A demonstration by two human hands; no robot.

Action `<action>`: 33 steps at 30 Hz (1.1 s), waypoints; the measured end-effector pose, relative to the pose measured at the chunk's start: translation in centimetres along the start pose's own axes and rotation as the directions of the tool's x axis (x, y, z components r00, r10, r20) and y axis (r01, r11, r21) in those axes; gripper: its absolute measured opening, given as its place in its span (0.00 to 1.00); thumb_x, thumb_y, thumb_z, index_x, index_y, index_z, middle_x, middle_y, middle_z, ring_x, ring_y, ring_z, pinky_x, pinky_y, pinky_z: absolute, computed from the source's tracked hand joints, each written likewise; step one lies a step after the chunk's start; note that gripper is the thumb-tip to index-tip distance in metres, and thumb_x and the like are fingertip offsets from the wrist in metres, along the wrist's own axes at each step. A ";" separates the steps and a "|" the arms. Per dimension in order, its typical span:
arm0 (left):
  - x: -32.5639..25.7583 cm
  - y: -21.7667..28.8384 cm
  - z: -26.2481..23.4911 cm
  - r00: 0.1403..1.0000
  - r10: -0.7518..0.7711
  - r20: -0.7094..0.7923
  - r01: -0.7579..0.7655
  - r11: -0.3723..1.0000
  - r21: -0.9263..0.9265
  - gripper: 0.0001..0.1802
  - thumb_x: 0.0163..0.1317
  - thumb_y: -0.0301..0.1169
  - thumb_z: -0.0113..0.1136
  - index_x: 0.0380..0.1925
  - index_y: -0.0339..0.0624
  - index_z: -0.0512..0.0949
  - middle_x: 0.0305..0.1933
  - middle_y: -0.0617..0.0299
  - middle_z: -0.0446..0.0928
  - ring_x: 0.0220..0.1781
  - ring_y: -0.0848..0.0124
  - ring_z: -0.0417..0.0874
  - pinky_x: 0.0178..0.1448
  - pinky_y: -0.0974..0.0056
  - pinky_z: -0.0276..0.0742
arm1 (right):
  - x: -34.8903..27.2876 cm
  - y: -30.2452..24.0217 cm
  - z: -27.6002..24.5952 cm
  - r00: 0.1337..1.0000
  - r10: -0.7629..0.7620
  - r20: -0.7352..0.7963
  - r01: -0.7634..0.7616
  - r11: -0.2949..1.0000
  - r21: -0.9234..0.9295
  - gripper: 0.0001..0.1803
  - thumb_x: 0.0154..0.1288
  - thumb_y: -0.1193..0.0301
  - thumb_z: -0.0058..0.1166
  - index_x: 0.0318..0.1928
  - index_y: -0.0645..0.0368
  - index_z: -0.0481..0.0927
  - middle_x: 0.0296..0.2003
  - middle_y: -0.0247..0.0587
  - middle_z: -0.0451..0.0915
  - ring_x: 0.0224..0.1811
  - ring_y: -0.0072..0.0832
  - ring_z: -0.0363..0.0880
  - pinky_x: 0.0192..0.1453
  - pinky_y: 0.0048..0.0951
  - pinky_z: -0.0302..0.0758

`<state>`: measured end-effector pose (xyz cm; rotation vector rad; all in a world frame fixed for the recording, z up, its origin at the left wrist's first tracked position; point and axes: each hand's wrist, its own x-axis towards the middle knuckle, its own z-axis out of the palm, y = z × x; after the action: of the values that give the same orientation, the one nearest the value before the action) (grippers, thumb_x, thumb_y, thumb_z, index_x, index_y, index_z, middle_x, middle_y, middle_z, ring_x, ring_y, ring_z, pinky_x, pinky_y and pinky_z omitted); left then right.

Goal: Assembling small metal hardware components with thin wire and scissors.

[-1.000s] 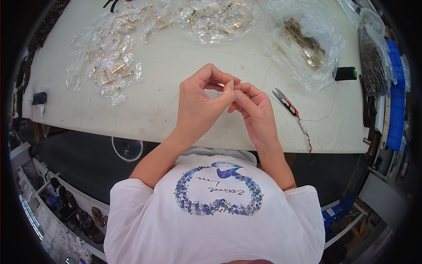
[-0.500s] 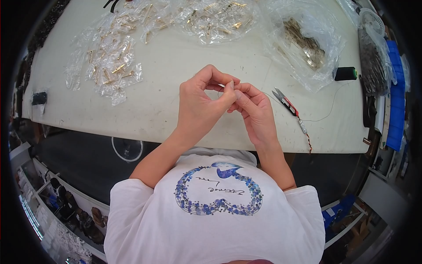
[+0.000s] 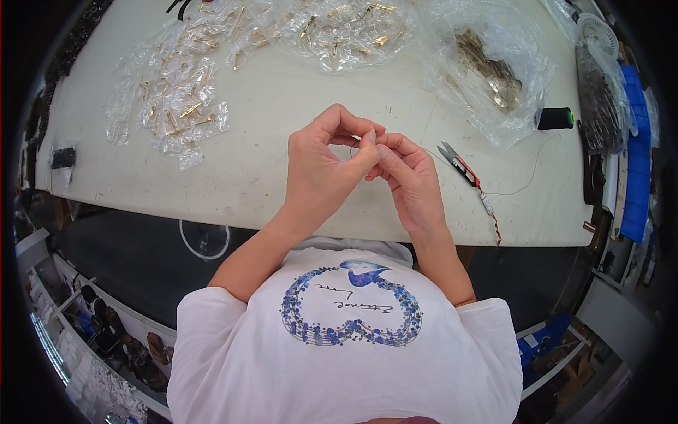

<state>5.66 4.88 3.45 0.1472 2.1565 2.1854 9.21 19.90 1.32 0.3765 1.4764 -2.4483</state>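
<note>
My left hand (image 3: 318, 166) and my right hand (image 3: 417, 180) meet above the table, thumbs and forefingers pinched together, their tips touching. A fine dark thread (image 3: 519, 189) runs from a black spool (image 3: 554, 119), past the thread snips and up to my right fingers. A thin bit of it also shows inside the curve of my left hand. Whatever else lies between the fingertips is too small and hidden to make out. Right of my right hand, the snips (image 3: 462, 166), with red-and-black handles and a twisted cord, lie with their blades apart.
Clear plastic packets with gold-coloured pieces (image 3: 180, 106) spread over the far left and middle of the pale table (image 3: 268, 177). A large clear bag (image 3: 494, 78) with brownish pieces lies far right. Beyond the right edge stand a white basket (image 3: 597, 32) and a blue bin (image 3: 635, 155).
</note>
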 end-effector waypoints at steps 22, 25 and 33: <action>5.2 -4.9 -0.7 0.989 0.125 0.075 -0.125 0.992 -0.003 0.02 0.65 0.23 0.62 0.37 0.37 0.79 0.45 0.54 0.86 0.45 0.73 0.85 0.53 0.66 0.79 | 6.4 -0.3 -1.5 0.989 -0.137 -0.048 0.126 0.975 -0.185 0.10 0.72 0.70 0.58 0.47 0.64 0.82 0.38 0.36 0.84 0.39 0.20 0.81 0.47 0.25 0.81; 5.0 -5.0 -0.6 0.992 0.108 0.060 -0.106 0.993 -0.045 0.02 0.65 0.22 0.62 0.36 0.36 0.79 0.44 0.54 0.86 0.43 0.74 0.84 0.52 0.67 0.80 | 6.6 0.4 -1.9 0.996 -0.085 0.000 0.084 0.988 -0.129 0.10 0.72 0.70 0.58 0.47 0.64 0.82 0.37 0.36 0.84 0.39 0.20 0.82 0.47 0.25 0.81; 5.2 -5.0 -0.8 0.997 0.069 0.047 -0.066 0.996 -0.058 0.02 0.64 0.22 0.63 0.35 0.36 0.79 0.42 0.55 0.86 0.40 0.74 0.85 0.50 0.67 0.82 | 6.6 0.3 -1.7 0.996 -0.047 0.076 0.054 0.994 -0.093 0.09 0.72 0.70 0.58 0.46 0.62 0.82 0.38 0.35 0.84 0.40 0.19 0.80 0.47 0.23 0.77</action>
<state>0.30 4.75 -1.41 0.2716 2.0913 2.2509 3.31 20.73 -1.95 0.2304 1.5817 -2.3918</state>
